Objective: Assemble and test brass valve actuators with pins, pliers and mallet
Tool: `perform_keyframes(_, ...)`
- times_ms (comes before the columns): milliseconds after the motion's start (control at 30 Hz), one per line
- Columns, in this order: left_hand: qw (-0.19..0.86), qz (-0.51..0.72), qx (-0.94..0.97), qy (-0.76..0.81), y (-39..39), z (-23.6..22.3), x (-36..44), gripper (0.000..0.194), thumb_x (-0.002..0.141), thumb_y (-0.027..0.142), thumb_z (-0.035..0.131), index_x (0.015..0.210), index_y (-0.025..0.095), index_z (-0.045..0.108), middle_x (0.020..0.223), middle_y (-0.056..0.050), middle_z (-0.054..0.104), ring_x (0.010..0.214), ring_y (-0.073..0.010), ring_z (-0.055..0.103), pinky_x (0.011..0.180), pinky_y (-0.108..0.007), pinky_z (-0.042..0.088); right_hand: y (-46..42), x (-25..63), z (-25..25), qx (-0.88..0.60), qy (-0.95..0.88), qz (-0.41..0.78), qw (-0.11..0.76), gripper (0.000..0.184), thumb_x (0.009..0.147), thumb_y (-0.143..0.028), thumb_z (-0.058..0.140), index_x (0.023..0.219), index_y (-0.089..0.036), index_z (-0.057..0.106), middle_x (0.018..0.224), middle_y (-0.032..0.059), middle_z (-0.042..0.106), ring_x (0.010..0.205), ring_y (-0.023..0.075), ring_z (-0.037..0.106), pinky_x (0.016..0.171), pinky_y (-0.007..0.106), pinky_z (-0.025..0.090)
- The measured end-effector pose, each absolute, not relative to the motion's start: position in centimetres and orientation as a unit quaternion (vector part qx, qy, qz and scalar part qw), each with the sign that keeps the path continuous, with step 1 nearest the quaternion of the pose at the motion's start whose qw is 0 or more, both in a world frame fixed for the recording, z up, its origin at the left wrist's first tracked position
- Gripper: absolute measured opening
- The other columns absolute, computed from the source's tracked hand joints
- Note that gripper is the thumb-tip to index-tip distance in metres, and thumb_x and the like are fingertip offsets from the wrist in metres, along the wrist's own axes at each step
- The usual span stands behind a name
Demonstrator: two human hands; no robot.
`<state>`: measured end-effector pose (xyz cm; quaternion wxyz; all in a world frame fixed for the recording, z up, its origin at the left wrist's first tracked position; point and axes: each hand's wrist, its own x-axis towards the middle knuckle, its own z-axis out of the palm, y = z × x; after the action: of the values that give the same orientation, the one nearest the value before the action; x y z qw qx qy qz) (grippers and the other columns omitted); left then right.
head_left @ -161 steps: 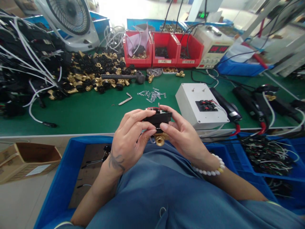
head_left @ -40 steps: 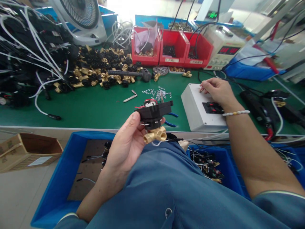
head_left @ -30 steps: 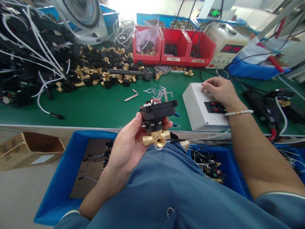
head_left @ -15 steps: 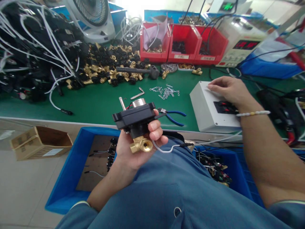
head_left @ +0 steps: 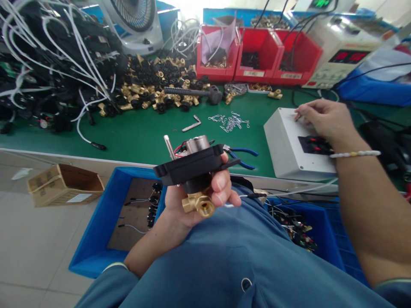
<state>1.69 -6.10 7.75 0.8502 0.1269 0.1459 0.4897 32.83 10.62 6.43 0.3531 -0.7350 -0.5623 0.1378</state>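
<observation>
My left hand (head_left: 180,209) is wrapped round a motorized valve (head_left: 191,164) above my lap. The valve has a black housing, a brass body with threaded ports at its lower end, and a silver motor with red wires and a metal pin on top. A white cable with a black connector (head_left: 257,195) runs from it toward the grey control box (head_left: 284,145). On top of that box, my right hand (head_left: 327,117) has thumb and fingers closed at a small brownish part, too small to make out. Its wrist is beside the black panel with red parts.
Blue-handled pliers (head_left: 244,150), a hex key (head_left: 192,126) and metal clips (head_left: 231,122) lie on the green bench. Behind are brass fittings (head_left: 160,85), red bins (head_left: 257,55) and a power supply (head_left: 343,55). Blue crates (head_left: 91,239) and a cardboard box (head_left: 64,184) stand below.
The valve has tilted in my left hand, its brass end lower and its motor side showing more. My right hand stays at the box top, its fingers slightly shifted. The whole view has moved slightly.
</observation>
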Motion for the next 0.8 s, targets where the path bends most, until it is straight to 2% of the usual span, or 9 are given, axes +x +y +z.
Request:
perform_keyframes(133,0.853,0.485,0.132,0.139,-6.1,7.6,1.8,0.032,0.096,0.037,0.052,0.084,0.017,0.073,0.055,0.000,0.055,0.042,-0.0085,0.052,0.057,-0.027,0.057,10.6,32.9,6.4,-0.722,-0.572,0.140,0.362,0.019,0.092,-0.009,0.066,0.076,-0.015,0.074,0.072,0.0026,0.070,0.053,0.0054,0.047,0.056,0.022,0.035)
perform_keyframes(267,0.849,0.488,0.138,0.149,-6.1,7.5,1.8,0.018,0.086,0.032,0.064,0.085,0.016,0.072,0.057,0.002,0.057,0.043,-0.0073,0.051,0.058,-0.027,0.057,10.7,33.1,6.5,-0.719,-0.577,0.135,0.363,0.021,0.092,-0.010,0.066,0.073,-0.015,0.073,0.071,0.0030,0.070,0.053,0.0062,0.046,0.055,0.023,0.034)
perform_keyframes(367,0.851,0.489,0.134,0.141,-6.1,7.1,1.8,0.017,0.079,0.032,0.074,0.086,0.016,0.073,0.058,0.002,0.058,0.044,-0.0074,0.053,0.060,-0.026,0.058,10.7,33.1,6.4,-0.718,-0.579,0.134,0.364,0.020,0.092,-0.011,0.066,0.074,-0.016,0.073,0.072,0.0033,0.070,0.053,0.0063,0.047,0.055,0.023,0.034)
perform_keyframes(600,0.849,0.497,0.136,0.114,-5.9,6.8,1.8,0.019,0.076,0.030,0.078,0.088,0.015,0.077,0.062,0.001,0.065,0.048,-0.0070,0.059,0.063,-0.024,0.060,10.7,33.0,6.5,-0.719,-0.581,0.135,0.356,0.022,0.094,-0.012,0.065,0.073,-0.016,0.071,0.076,0.0038,0.070,0.055,0.0070,0.049,0.064,0.026,0.044)
perform_keyframes(700,0.845,0.504,0.142,0.106,-5.9,6.7,1.9,0.026,0.071,0.032,0.081,0.089,0.014,0.076,0.064,0.000,0.067,0.051,-0.0080,0.062,0.064,-0.023,0.061,10.7,33.5,6.2,-0.716,-0.591,0.126,0.350,0.020,0.095,-0.021,0.066,0.075,-0.018,0.071,0.079,0.0050,0.070,0.057,0.0098,0.053,0.067,0.030,0.049)
perform_keyframes(800,0.844,0.503,0.147,0.116,-5.8,6.7,1.9,0.020,0.080,0.031,0.071,0.089,0.014,0.076,0.065,-0.001,0.068,0.052,-0.0092,0.063,0.066,-0.025,0.061,10.7,34.0,6.0,-0.694,-0.619,0.131,0.344,0.026,0.096,-0.039,0.066,0.077,-0.022,0.070,0.082,0.0060,0.070,0.063,0.0144,0.057,0.070,0.034,0.053)
